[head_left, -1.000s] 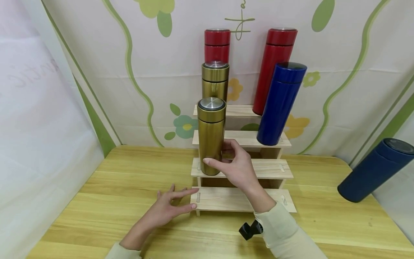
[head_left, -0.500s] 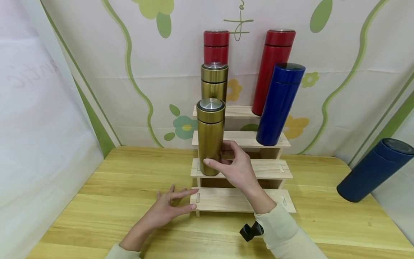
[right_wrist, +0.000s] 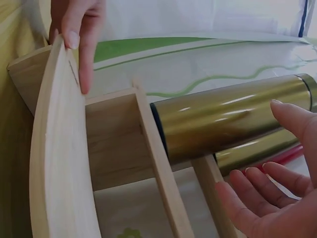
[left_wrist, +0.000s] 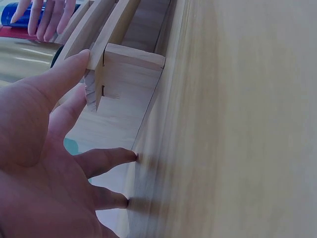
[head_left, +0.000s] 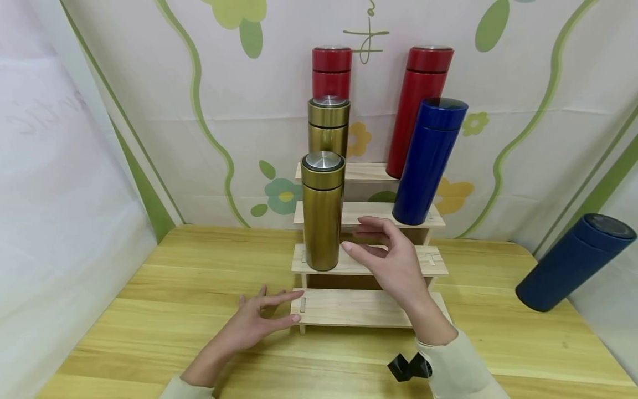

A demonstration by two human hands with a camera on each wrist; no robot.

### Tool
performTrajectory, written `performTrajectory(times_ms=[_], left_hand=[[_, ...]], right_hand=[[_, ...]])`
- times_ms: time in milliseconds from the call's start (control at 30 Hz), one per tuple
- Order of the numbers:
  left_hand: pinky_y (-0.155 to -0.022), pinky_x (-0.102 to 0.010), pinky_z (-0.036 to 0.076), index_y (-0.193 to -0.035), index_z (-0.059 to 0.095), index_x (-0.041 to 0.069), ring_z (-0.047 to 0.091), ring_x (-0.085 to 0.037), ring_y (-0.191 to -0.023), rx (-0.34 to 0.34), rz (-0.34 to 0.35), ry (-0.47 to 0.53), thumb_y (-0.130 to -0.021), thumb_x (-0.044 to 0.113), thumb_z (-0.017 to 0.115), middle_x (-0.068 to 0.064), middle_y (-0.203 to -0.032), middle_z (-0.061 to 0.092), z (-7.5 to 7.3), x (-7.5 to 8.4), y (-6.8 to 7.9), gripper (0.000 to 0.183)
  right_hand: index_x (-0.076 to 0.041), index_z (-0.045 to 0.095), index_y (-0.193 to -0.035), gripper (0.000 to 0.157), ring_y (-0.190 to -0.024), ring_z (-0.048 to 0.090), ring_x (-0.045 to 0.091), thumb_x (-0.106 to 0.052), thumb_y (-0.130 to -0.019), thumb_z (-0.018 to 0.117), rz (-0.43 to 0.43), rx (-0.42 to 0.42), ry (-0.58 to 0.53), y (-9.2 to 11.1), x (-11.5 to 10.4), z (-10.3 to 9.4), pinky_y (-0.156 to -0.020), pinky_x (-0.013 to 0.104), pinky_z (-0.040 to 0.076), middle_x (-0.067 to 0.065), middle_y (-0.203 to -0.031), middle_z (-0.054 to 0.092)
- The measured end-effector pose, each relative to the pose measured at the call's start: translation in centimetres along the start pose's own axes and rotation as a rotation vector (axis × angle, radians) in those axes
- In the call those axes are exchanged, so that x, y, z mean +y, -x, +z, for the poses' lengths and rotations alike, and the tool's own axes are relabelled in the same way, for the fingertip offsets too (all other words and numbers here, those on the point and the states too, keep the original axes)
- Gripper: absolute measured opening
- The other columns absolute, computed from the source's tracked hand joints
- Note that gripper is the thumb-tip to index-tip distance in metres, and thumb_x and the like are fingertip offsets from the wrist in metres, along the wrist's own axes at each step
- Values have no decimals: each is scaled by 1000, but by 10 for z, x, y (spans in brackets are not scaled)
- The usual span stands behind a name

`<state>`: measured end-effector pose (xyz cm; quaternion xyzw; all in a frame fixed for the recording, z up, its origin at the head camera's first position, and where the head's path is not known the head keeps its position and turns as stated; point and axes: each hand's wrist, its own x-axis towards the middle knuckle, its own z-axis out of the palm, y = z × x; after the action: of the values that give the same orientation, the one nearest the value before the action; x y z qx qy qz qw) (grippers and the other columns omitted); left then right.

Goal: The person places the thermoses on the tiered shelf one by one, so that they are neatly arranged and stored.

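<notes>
A gold thermos flask [head_left: 322,221] stands upright at the left end of the second step from the bottom of a wooden stepped rack [head_left: 359,308]. Just right of it, my right hand [head_left: 396,269] has its fingers spread and apart from the flask; the right wrist view shows a gap between fingertips and the gold side. My left hand [head_left: 251,321] touches the left end of the lowest step with thumb and index finger, while its other fingertips [left_wrist: 130,157] reach down to the tabletop.
Behind stand a second gold flask [head_left: 329,124] and a red flask [head_left: 331,72], partly hidden. On the rack's right are another red flask [head_left: 426,83] and a blue flask [head_left: 431,160]. A dark blue flask [head_left: 573,263] stands on the table [head_left: 199,277] at right.
My right hand has let go of the front gold flask and moved off to the right. That flask stays standing on its step. My left hand keeps its place.
</notes>
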<state>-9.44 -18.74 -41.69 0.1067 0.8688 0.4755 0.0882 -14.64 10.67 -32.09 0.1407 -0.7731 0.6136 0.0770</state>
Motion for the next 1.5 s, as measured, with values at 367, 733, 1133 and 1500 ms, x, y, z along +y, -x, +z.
performTrajectory(times_ms=[367,733,1133,1500], left_hand=[[-111,-79,-27,-139,65,45,-1,-52,-159,-11,10,11,-94,42,78,3,-152,59,-1,0,-1,47],[-110,-80,-27,-138,65,46,-3,-51,-159,-22,7,25,-94,41,78,1,-153,58,1,-2,0,46],[-111,-79,-27,-138,65,47,-3,-50,-160,-20,-2,20,-94,42,78,2,-153,58,0,-1,-1,46],[-112,-78,-28,-139,65,46,-4,-50,-160,-23,-2,28,-94,42,78,1,-154,57,0,0,1,46]], right_hand=[[-4,59,-139,53,-116,69,15,-18,-93,82,-44,112,-21,15,4,-40,-92,18,59,2,-125,70],[-9,61,-140,50,-112,69,9,-18,-95,80,-9,222,52,28,17,-80,-91,12,55,-9,-122,70],[-15,64,-138,52,-104,69,-1,-15,-90,84,94,416,-64,34,32,-136,-84,6,53,-11,-120,71],[-25,64,-138,57,-99,64,-8,-24,-86,89,289,629,55,34,45,-180,-73,2,48,-23,-112,70]])
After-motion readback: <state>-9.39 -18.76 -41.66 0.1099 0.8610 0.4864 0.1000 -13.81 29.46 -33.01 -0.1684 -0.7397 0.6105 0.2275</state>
